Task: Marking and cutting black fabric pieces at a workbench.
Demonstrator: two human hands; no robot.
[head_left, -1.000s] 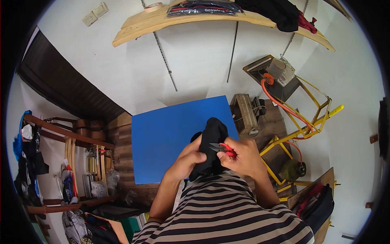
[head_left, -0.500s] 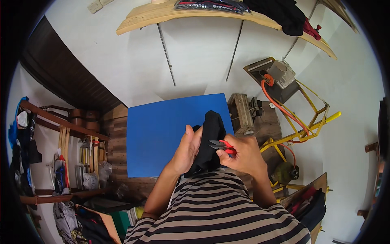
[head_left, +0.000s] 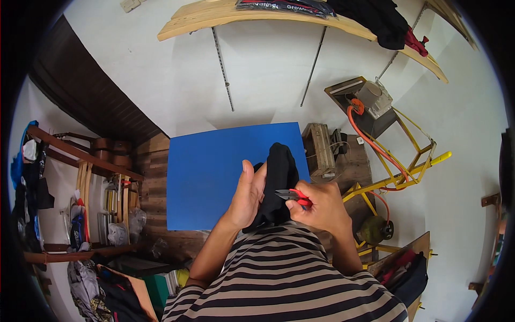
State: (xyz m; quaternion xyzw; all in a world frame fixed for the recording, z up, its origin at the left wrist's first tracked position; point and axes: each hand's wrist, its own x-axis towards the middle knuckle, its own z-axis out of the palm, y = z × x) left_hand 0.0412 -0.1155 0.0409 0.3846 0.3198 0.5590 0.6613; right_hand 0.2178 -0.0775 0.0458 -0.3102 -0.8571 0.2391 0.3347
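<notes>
A bundle of black cloth (head_left: 280, 163) is held upright in front of my striped shirt, over a blue tabletop (head_left: 209, 161). My left hand (head_left: 248, 196) supports its left side, thumb raised off the fabric and fingers partly hidden behind it. Small snips with red handles and dark blades (head_left: 294, 194) are gripped in my right hand (head_left: 316, 204), the blades lying across the front of the cloth. Whether the blades touch or cut the fabric, I cannot tell.
A wooden shelf (head_left: 188, 21) with bagged and dark garments spans the wall. Cluttered racks (head_left: 80, 172) stand left. On the right are a wooden crate (head_left: 316, 150), a yellow metal frame (head_left: 399, 177) with an orange hose and a green gas cylinder (head_left: 375, 231).
My left thumb has lifted from the cloth and now points upward. The head view has shifted a little. The snips stay in my right hand over the fabric.
</notes>
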